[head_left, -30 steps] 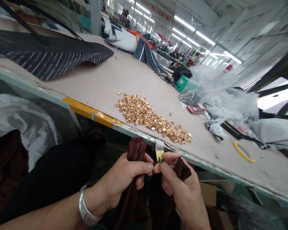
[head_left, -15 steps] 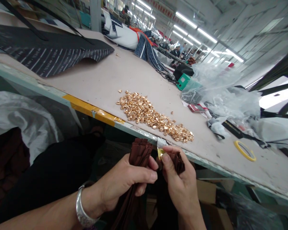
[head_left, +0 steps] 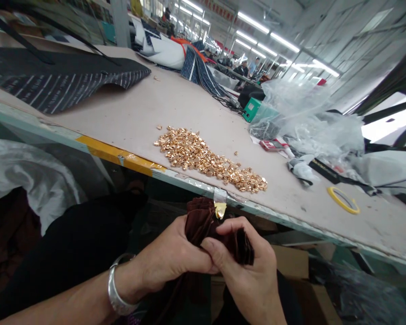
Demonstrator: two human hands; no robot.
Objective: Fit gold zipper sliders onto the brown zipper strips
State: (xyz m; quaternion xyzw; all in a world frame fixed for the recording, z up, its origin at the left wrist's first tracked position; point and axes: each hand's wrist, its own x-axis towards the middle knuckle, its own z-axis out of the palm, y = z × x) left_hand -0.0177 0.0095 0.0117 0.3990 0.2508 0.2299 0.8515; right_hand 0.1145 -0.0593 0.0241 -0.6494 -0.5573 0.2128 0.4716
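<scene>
I've got both hands closed on the bunch of dark brown fabric strips (head_left: pixel 206 223), just below the edge of the pale work surface (head_left: pixel 128 113): left hand (head_left: pixel 171 257) gripping from the left, right hand (head_left: pixel 246 266) pinching the folded ends. On the surface just above lies a heap of small gold metal pieces (head_left: pixel 206 158); a yellow tape ring (head_left: pixel 343 200) sits well off to the right.

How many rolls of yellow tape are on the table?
1. The yellow tape roll lies flat on the table, to the right of the heap of gold pieces. More could be hidden under the plastic bags.
</scene>
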